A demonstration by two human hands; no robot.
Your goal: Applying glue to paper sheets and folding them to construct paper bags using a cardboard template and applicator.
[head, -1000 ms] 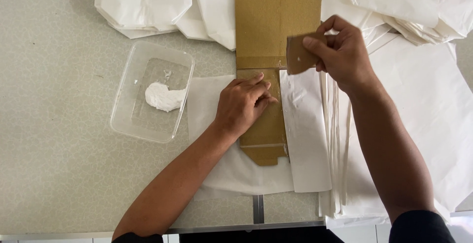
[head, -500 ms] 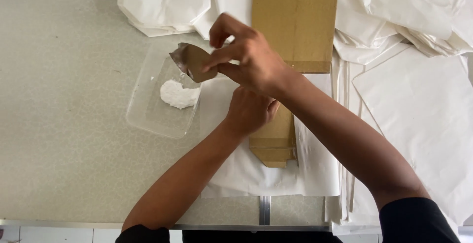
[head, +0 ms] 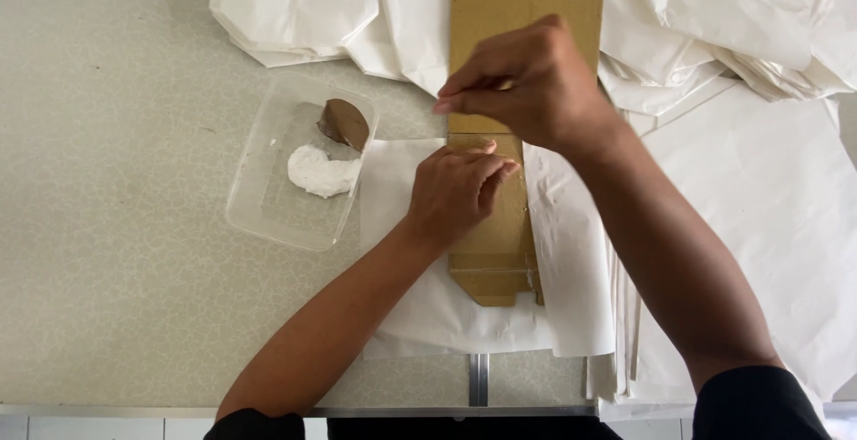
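- Head view: left hand (head: 457,192) presses flat, fingers spread, on the brown cardboard template (head: 500,181) lying over white paper (head: 571,261) near the surface's front edge.
- Right hand (head: 527,87) hovers above the template, fingertips pinched; what they hold cannot be told.
- Clear tray (head: 268,217) with white paste (head: 321,172) and a brown scraper (head: 345,123) sits just left.

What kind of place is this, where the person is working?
Probably a small workshop bench for making paper bags by hand. Stacks of white paper sheets cover the table, a brown cardboard template lies on one, and a clear plastic tub holds white paste.

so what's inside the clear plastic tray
In the clear plastic tray lie a blob of white paste and a small brown card scraper; the scraper hides whatever is under it.
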